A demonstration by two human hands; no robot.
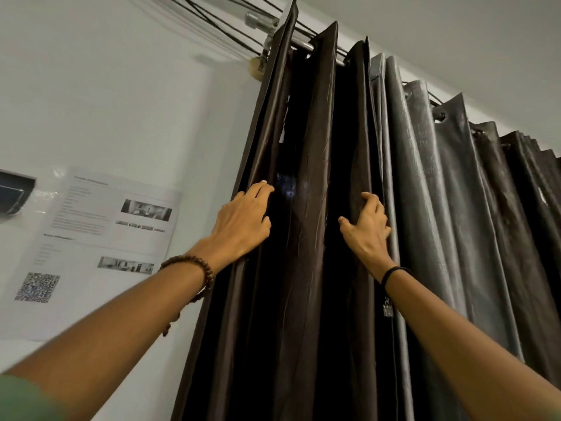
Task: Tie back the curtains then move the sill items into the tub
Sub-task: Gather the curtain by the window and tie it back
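Note:
A dark brown curtain point(306, 208) hangs in gathered folds from a metal rod point(303, 45) near the ceiling. A grey curtain point(440, 208) hangs to its right on the same rod. My left hand point(243, 221) lies on the brown curtain's left folds, fingers curled round an edge. My right hand point(367, 227) grips a fold at the brown curtain's right side, next to the grey one. Both arms reach upward. The sill, its items and the tub are out of view.
A white wall on the left carries a taped printed sheet point(100, 247) with a QR code. A dark wall fixture point(13, 194) sits at the far left. Black cables point(212, 19) run along the ceiling by the rod's bracket.

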